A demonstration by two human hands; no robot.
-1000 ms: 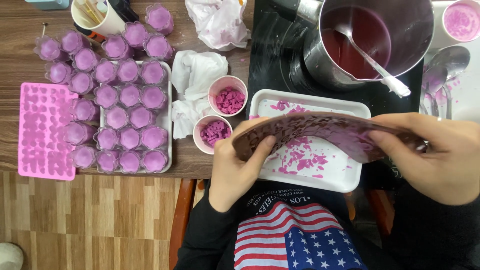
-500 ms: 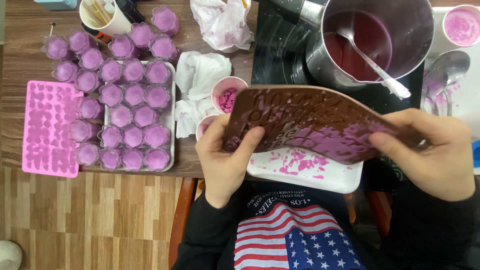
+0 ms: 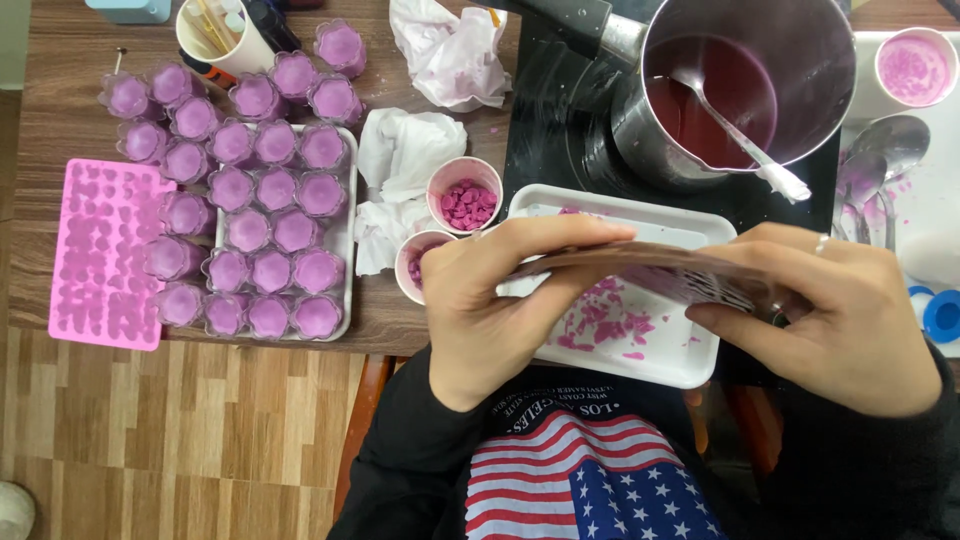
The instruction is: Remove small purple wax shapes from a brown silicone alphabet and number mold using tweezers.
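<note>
Hands grip a brown silicone mould (image 3: 650, 270) edge-on above the white tray (image 3: 690, 365): your left hand (image 3: 490, 300) pinches one end, your right hand (image 3: 840, 320) the other. Flex it gently over the tray so purple pieces (image 3: 600, 320) land inside.

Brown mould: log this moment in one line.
left hand: grips mould | right hand: grips mould | mould: edge-on over white tray | tray: purple bits

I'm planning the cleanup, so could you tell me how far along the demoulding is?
Done: purple pieces lie on the white tray, two small cups hold more. In hand: left hand and right hand grip the brown mould. Left: the pink mould looks full.
</note>
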